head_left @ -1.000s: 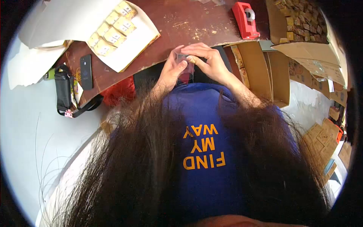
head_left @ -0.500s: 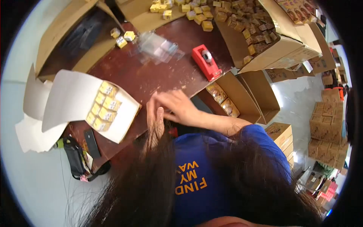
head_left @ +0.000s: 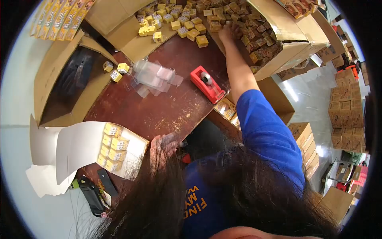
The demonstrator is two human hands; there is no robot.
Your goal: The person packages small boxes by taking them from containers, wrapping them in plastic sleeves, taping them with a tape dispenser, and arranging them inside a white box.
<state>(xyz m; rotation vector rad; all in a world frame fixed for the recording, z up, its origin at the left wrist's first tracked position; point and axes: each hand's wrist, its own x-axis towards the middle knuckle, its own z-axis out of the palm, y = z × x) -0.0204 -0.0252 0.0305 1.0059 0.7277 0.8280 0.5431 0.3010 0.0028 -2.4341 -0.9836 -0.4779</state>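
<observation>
My left hand (head_left: 162,150) is at the table's near edge, partly behind hair, its fingers curled around a clear plastic box (head_left: 171,139) that shows only faintly. My right hand (head_left: 231,32) reaches far out among many small yellow boxes (head_left: 201,41) in a large carton; its fingers are dark and small, and their grip is unclear. A red tape dispenser (head_left: 207,84) stands between the hands. Flat clear plastic pieces (head_left: 153,75) lie on the table (head_left: 159,109). To the left of my left hand, an open white box (head_left: 133,149) holds rows of yellow boxes (head_left: 116,149).
An open carton (head_left: 51,87) with dark contents stands at the left, with three loose yellow boxes (head_left: 116,76) beside it. A phone (head_left: 106,181) and black bag (head_left: 91,197) lie at lower left. Cartons (head_left: 346,111) are stacked on the floor at right.
The hands were together around a clear box; my right hand has since moved away and up into the yellow boxes. The view has shifted, showing more of the far table.
</observation>
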